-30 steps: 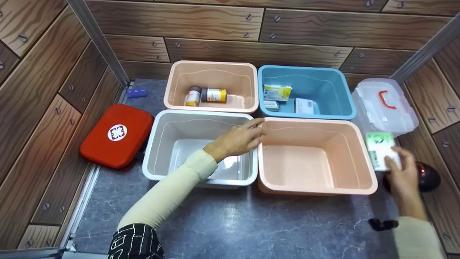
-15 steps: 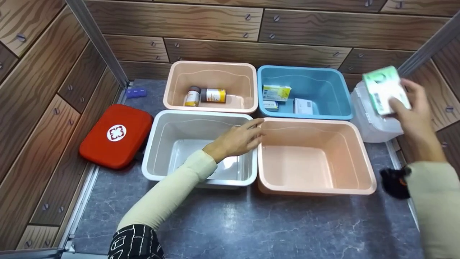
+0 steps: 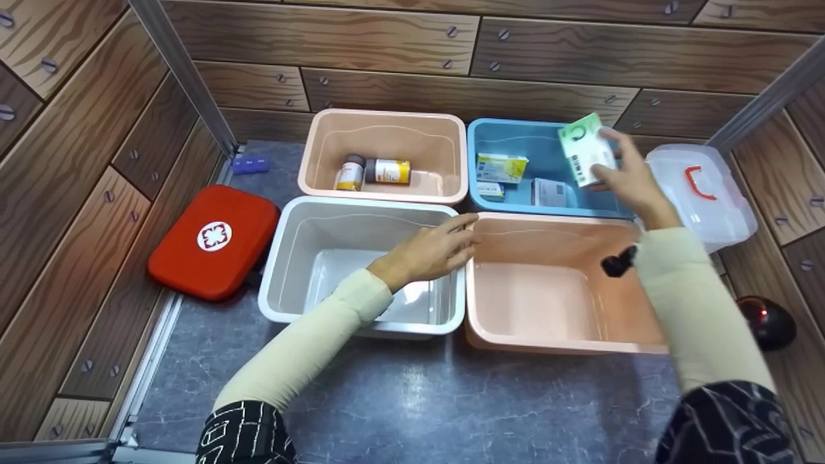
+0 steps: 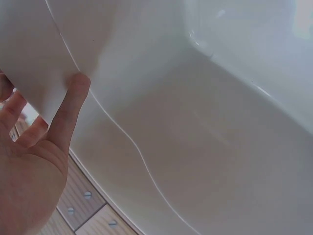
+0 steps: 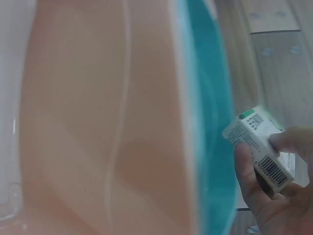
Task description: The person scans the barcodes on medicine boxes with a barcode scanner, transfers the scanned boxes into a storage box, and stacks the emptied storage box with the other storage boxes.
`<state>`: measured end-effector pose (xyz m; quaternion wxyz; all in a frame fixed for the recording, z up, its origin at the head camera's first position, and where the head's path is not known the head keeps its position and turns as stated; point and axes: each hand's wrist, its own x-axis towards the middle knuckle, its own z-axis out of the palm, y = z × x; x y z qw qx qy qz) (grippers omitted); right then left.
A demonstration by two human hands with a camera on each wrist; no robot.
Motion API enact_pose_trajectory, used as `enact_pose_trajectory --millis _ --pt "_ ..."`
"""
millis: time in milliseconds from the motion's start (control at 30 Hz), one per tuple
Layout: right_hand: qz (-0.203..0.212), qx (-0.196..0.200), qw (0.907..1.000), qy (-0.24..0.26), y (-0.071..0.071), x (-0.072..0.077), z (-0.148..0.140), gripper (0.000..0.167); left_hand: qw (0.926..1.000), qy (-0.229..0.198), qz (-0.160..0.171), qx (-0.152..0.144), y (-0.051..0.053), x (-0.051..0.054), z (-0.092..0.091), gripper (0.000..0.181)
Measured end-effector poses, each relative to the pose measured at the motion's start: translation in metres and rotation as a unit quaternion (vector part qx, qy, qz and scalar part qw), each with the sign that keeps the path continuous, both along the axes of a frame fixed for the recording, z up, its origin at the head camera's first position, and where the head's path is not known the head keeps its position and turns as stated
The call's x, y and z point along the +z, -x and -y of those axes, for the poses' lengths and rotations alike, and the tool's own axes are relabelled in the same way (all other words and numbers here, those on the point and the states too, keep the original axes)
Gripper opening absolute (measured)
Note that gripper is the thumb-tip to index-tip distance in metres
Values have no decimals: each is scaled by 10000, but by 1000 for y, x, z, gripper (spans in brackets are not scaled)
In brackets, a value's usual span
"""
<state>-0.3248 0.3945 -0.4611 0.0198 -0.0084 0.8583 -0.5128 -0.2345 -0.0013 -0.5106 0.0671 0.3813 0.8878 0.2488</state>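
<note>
My right hand [image 3: 625, 174] pinches a white-and-green medicine box [image 3: 586, 151] by its side, holding it tilted above the right part of the blue bin [image 3: 548, 125]. Its printed barcode end faces the right wrist view. Inside that bin lie a yellow-and-white box [image 3: 501, 168], a white box [image 3: 549, 192] and a smaller white-and-blue box [image 3: 490, 189]. My left hand [image 3: 428, 254] rests across the right rim of the grey-white bin [image 3: 361, 203]. In the left wrist view its thumb [image 4: 73, 105] touches the inner wall, while relaxed fingers reach over the edge and are partly hidden.
Two brown bottles [image 3: 390, 171] lie in the back-left peach bin [image 3: 387, 115]. My right forearm crosses the front-right peach bin [image 3: 535, 296]. A red case [image 3: 213, 241] and a purple pill box [image 3: 250, 165] stand left, a clear box [image 3: 709, 200] and a black object [image 3: 767, 322] right.
My right hand has carried the medicine box from beside the front-right peach bin, up past the clear box, then left over the blue bin. The left hand has stayed on the rim.
</note>
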Motion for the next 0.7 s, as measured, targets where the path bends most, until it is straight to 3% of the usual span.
enact_pose_trajectory --millis 133,233,333,433,500,600,700 --pt "180 20 9956 -920 8 -22 6 68 10000 -55 -26 -2 0 -1 1 41" --pt "291 -9 9838 -1770 10 -33 8 66 9998 -105 -133 -57 0 -2 1 40" --pt "505 -67 9727 -2263 12 -36 10 69 9997 -125 -204 -82 1 -2 1 40" --pt "663 -89 9743 -2151 12 -35 12 69 9997 -84 -197 -73 1 -1 1 40" --pt "543 -44 9775 -2037 11 -36 12 68 9998 -62 -165 -49 0 -2 2 40" --pt "-15 19 9840 -1784 6 -36 9 65 9999 -33 -117 -37 -1 -1 2 41" --pt "-754 150 9836 -1629 -7 -31 1 60 10000 11 -59 -4 -1 -1 3 42"
